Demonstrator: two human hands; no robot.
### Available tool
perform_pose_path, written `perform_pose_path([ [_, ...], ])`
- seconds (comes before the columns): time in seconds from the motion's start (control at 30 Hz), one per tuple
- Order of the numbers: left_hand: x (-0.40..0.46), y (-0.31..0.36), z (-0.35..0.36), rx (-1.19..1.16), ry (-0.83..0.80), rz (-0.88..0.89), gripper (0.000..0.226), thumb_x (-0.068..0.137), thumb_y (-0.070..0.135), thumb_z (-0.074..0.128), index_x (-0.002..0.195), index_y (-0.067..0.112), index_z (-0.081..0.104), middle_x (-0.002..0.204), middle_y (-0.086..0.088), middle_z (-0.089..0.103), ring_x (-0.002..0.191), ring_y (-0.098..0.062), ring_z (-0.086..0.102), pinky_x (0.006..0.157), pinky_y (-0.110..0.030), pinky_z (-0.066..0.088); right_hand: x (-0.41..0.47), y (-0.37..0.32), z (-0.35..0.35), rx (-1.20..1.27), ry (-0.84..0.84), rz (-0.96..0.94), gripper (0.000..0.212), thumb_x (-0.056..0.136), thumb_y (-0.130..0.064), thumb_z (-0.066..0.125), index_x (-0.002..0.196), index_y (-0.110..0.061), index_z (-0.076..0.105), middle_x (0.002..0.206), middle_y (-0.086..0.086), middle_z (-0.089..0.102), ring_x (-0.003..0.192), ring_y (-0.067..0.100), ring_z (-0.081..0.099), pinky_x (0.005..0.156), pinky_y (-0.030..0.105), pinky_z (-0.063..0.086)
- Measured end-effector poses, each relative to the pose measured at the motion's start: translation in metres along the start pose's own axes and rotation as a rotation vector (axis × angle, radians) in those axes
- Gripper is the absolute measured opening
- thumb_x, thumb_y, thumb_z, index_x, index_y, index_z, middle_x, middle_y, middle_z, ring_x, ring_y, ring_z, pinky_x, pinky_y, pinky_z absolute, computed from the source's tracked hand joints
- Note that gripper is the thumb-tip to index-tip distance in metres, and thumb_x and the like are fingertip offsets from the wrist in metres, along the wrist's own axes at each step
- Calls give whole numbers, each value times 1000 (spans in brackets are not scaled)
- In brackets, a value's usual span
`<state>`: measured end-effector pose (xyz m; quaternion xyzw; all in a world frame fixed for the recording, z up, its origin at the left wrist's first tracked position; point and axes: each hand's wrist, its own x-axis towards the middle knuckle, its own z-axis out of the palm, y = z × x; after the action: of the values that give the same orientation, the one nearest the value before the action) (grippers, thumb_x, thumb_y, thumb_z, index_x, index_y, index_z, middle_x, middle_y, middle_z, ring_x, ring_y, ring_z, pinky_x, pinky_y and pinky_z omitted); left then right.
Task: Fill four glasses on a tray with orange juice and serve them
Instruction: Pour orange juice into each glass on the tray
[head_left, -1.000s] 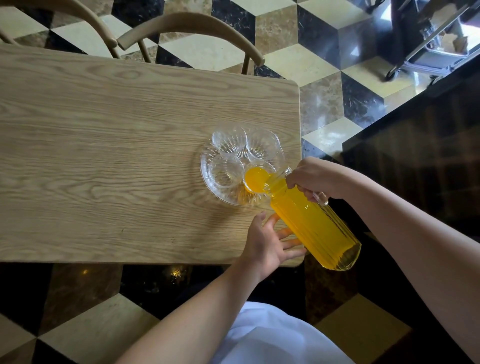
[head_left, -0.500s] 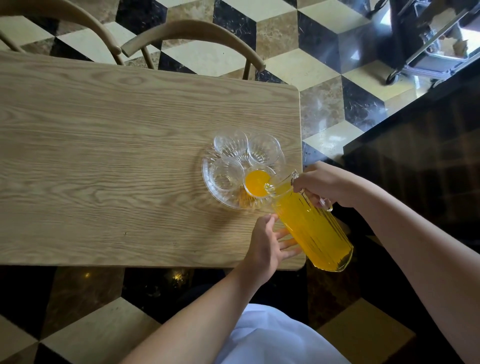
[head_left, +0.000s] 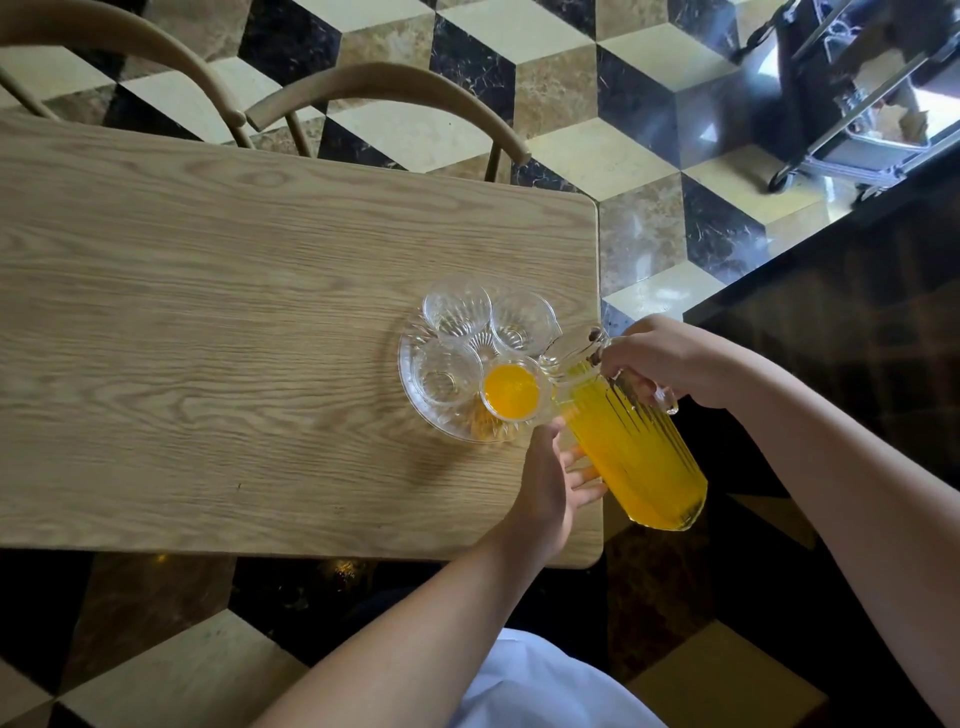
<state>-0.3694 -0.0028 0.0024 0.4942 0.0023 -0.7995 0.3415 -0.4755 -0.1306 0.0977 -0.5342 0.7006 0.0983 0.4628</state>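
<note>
Four glasses (head_left: 511, 389) on tray (head_left: 410, 364), near table's (head_left: 260, 312) right edge.

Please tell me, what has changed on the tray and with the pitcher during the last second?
The pitcher has tipped back, its spout drawn off the filled glass, so pouring has stopped. The right hand keeps the handle; the left hand still supports the side. The three empty glasses and the tray stayed put.
</note>
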Motion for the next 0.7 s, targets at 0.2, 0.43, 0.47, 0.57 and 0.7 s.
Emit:
perform_pose_path([
  [0.2,8,13,14,-23,52,-29,58,104,40,35,159,24,27,147,-18,52,129,-42,55,101,-52,47,11,-13,-14,-11,-13,-6,28,85,-19,62,64,1,60,56,21,53,50,25,44,51,30,37],
  [0.43,17,18,18,-82,22,12,56,103,39,35,156,22,31,120,-10,59,125,-43,56,93,-51,51,25,-28,-24,-45,-40,14,38,87,-14,61,52,-4,50,45,14,49,41,23,40,48,28,34],
  [0.47,17,19,19,-83,22,11,56,103,39,35,156,22,31,123,-12,59,126,-44,56,93,-51,52,27,-30,-24,-50,-47,18,39,88,-13,61,52,-4,50,44,13,48,40,23,40,47,28,33],
  [0.57,19,21,20,-82,35,-4,58,103,39,35,159,23,26,131,-16,55,127,-45,55,90,-52,54,32,-34,-24,-65,-57,43,39,88,-12,60,52,-4,49,40,10,47,37,22,40,47,27,34],
  [0.7,22,23,20,-60,38,-27,61,103,39,32,161,20,22,148,-23,46,127,-45,53,100,-56,49,38,-36,-23,-38,-60,81,35,88,-9,61,55,-3,50,41,10,45,39,22,42,49,28,35],
])
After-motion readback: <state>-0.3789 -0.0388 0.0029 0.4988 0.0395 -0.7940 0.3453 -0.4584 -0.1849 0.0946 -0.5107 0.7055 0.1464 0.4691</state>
